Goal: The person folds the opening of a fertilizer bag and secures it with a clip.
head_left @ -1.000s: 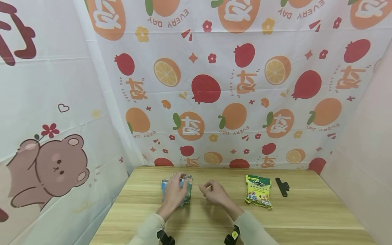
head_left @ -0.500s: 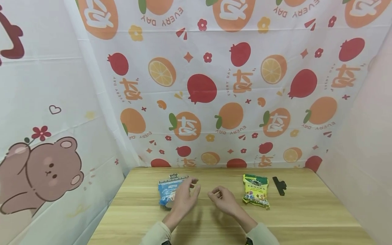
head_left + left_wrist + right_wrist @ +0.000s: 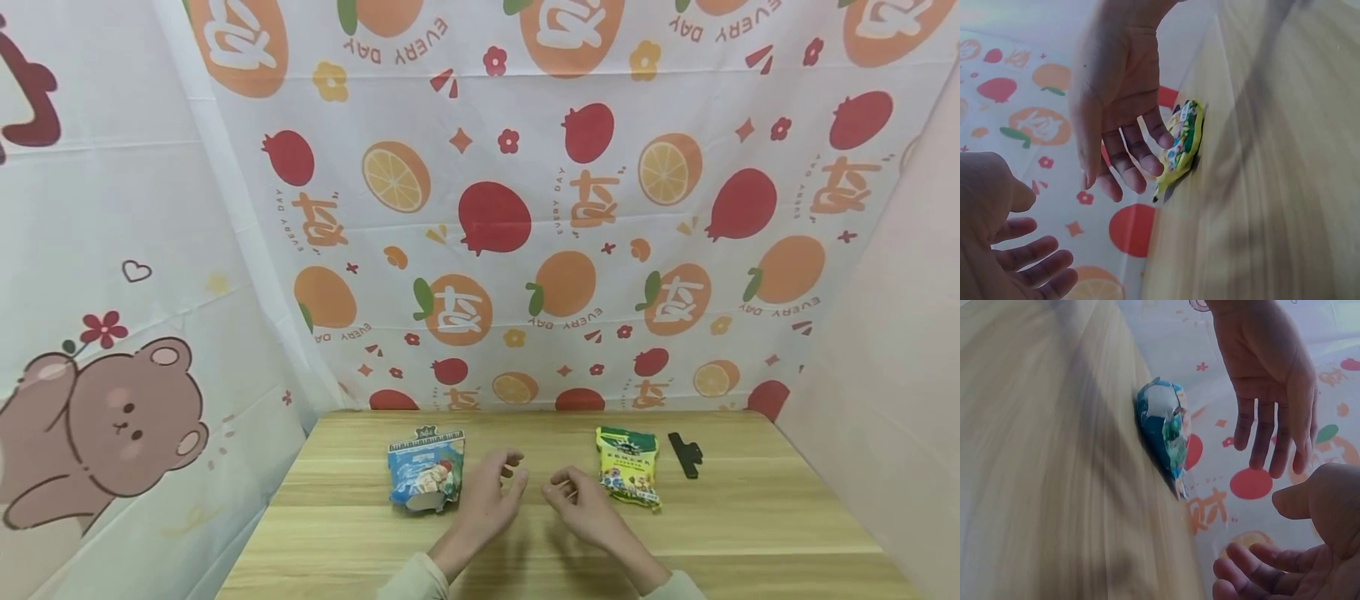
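On the wood-grained table (image 3: 750, 521) lie a blue packet (image 3: 414, 468), a yellow-and-green packet (image 3: 627, 468) and, beside that, a black clip (image 3: 685, 456).

Left hand (image 3: 486, 498) and right hand (image 3: 588, 508) near each other, apart; palms (image 3: 1135, 75) turned inward, facing; left fingers (image 3: 1264, 431) slightly bent; right fingers (image 3: 1125, 164) loosely curved; left wrist (image 3: 452, 550) and right wrist (image 3: 636, 562) slanting inward.

Yellow packet (image 3: 628, 467) lies between right hand (image 3: 589, 508) and clip (image 3: 686, 456)
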Available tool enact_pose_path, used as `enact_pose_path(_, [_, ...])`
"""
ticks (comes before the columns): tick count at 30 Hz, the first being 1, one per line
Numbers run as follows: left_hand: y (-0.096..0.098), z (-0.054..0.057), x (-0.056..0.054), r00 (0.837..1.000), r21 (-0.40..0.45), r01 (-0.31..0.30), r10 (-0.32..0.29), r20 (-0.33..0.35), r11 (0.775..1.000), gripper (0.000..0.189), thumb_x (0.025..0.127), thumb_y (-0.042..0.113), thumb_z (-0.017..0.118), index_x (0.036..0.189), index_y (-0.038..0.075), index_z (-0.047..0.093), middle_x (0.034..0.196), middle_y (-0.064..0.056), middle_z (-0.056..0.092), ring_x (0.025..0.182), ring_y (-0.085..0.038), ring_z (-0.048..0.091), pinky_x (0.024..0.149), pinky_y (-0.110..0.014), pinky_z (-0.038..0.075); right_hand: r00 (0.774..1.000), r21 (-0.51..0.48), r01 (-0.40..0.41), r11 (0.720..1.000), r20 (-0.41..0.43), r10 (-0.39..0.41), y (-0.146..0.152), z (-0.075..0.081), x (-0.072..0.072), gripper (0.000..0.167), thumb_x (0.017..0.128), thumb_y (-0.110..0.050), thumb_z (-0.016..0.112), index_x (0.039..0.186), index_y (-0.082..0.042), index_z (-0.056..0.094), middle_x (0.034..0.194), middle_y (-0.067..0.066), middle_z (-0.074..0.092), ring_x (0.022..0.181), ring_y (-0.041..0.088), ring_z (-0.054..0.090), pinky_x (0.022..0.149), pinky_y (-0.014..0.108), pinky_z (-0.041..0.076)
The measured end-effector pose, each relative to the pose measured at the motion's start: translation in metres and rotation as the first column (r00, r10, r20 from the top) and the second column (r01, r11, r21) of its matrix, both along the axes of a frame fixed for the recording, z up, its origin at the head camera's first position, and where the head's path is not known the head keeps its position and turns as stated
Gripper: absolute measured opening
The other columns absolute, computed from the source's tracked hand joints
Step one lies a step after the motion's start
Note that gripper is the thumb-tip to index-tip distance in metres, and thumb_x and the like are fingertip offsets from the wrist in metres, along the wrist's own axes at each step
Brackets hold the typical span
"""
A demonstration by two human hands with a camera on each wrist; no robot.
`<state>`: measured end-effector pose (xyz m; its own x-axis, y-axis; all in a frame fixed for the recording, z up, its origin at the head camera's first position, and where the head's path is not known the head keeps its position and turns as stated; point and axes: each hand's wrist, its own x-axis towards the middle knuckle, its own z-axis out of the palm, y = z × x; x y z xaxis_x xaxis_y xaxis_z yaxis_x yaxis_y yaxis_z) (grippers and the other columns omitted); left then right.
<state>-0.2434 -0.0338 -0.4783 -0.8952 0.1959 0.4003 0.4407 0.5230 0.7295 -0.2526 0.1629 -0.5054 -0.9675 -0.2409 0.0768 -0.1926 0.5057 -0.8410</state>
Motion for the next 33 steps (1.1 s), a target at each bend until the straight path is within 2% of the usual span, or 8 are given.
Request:
enact_pose_path(7, [0.014, -0.007, 0.004, 0.998, -0.011, 0.047, -0.046, 0.044, 0.999, 0.027, 0.100, 0.023, 0.063, 0.121, 0.007, 0.064, 0.114, -0.008, 0.069, 0.099, -0.020, 0.064, 0.082, -0.032, 0.055, 0.996, 0.030, 0.089, 0.996, 0.007, -0.089, 0.017, 0.000, 0.005, 0.039, 0.101, -0.035, 0.062, 0.120, -0.001, 0.063, 0.097, 0.006, 0.069, 0.084, 0.015, 0.062, 0.067, 0.027, 0.053])
enact_pose_path(17, [0.027, -0.016, 0.006, 0.994, 0.007, 0.092, -0.092, 0.065, 0.996, 0.024, 0.097, 0.018, 0.066, 0.117, 0.006, 0.064, 0.113, -0.013, 0.071, 0.097, -0.023, 0.066, 0.081, -0.034, 0.057, 0.967, 0.055, 0.256, 0.965, -0.001, -0.256, 0.044, 0.007, 0.009, 0.032, 0.098, -0.033, 0.067, 0.115, -0.006, 0.068, 0.095, 0.003, 0.070, 0.086, 0.014, 0.063, 0.072, 0.029, 0.053])
enact_pose_path(23, [0.037, -0.019, 0.002, 0.992, -0.002, 0.101, -0.101, 0.080, 0.995, 0.024, 0.097, 0.018, 0.065, 0.118, 0.007, 0.065, 0.112, -0.013, 0.071, 0.096, -0.022, 0.066, 0.081, -0.033, 0.056, 0.960, 0.060, 0.279, 0.958, 0.000, -0.280, 0.056, 0.011, 0.006, 0.030, 0.098, -0.029, 0.068, 0.114, -0.004, 0.068, 0.095, 0.004, 0.070, 0.084, 0.013, 0.062, 0.068, 0.026, 0.052])
enact_pose_path(28, [0.044, -0.022, -0.001, 0.985, 0.003, 0.123, -0.123, 0.121, 0.992, 0.023, 0.097, 0.018, 0.065, 0.117, 0.007, 0.064, 0.113, -0.015, 0.070, 0.096, -0.025, 0.066, 0.079, -0.028, 0.053, 0.955, 0.071, 0.296, 0.953, -0.003, -0.296, 0.067, 0.018, 0.004, 0.034, 0.098, -0.029, 0.067, 0.116, -0.001, 0.065, 0.100, 0.008, 0.070, 0.087, 0.014, 0.063, 0.069, 0.026, 0.052])
enact_pose_path(33, [0.051, -0.027, -0.004, 0.975, 0.006, 0.149, -0.148, 0.166, 0.989, 0.024, 0.097, 0.017, 0.064, 0.119, 0.007, 0.063, 0.115, -0.017, 0.069, 0.096, -0.024, 0.065, 0.079, -0.031, 0.054, 0.950, 0.090, 0.310, 0.947, -0.002, -0.311, 0.083, 0.021, 0.002, 0.039, 0.098, -0.029, 0.067, 0.119, 0.003, 0.062, 0.103, 0.013, 0.070, 0.090, 0.018, 0.064, 0.068, 0.027, 0.053])
